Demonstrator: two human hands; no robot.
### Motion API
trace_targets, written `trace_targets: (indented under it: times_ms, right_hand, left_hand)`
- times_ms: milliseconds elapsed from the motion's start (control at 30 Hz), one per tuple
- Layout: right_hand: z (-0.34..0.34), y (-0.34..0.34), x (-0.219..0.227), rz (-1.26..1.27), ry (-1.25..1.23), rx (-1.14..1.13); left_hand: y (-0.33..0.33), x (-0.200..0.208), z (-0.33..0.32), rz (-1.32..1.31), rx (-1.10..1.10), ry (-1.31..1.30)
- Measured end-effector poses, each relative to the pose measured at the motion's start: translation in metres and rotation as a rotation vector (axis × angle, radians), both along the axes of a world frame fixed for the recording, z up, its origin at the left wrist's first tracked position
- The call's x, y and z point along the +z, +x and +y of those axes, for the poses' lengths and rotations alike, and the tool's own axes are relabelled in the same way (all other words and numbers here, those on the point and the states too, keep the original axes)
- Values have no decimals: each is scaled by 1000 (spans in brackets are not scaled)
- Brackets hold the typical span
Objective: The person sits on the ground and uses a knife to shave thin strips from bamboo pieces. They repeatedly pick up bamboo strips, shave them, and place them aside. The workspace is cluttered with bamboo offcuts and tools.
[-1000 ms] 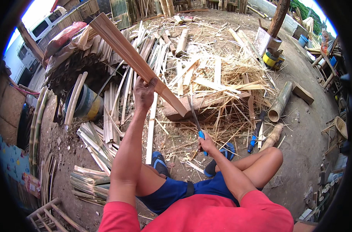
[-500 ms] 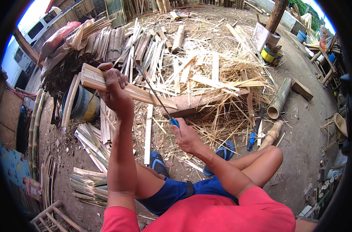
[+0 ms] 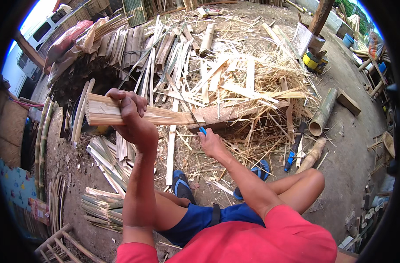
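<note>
My left hand (image 3: 132,109) is wrapped round a bundle of pale bamboo strips (image 3: 104,110), held nearly level in front of me. Its right end narrows toward the near edge of a thick wooden block (image 3: 240,115). In my right hand (image 3: 213,143) is a long, thin-bladed knife (image 3: 202,130) with a blue handle, closed in the fingers. The blade slants up and left from my fist, crossing the bundle's right end close to the block; whether it cuts in cannot be made out.
Bamboo shavings (image 3: 270,83) heap over and behind the block. Split bamboo pieces (image 3: 105,210) lie at left. Another blue-handled tool (image 3: 290,158) rests on the ground at right, near a green bamboo tube (image 3: 322,113). Yellow-and-black buckets (image 3: 312,61) stand farther back.
My left hand has come down a little and the bundle has turned more level. My right hand has risen slightly, with the knife blade now across the bundle's right end.
</note>
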State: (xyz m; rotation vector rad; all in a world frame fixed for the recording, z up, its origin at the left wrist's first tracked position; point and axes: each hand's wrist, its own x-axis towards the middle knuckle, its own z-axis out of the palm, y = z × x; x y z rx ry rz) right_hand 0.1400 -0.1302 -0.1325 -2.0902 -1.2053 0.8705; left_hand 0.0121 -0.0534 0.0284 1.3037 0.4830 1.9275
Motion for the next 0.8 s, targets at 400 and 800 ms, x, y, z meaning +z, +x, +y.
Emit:
trace_targets:
  times_ms: [400,800]
  right_hand:
    - [10,37,-132,1,-287,-123]
    - [-22,-7,-3,64,516,275]
  left_hand:
    - [-6,1,24,8,-5,-4]
    - [-10,0,33,18,23,-257]
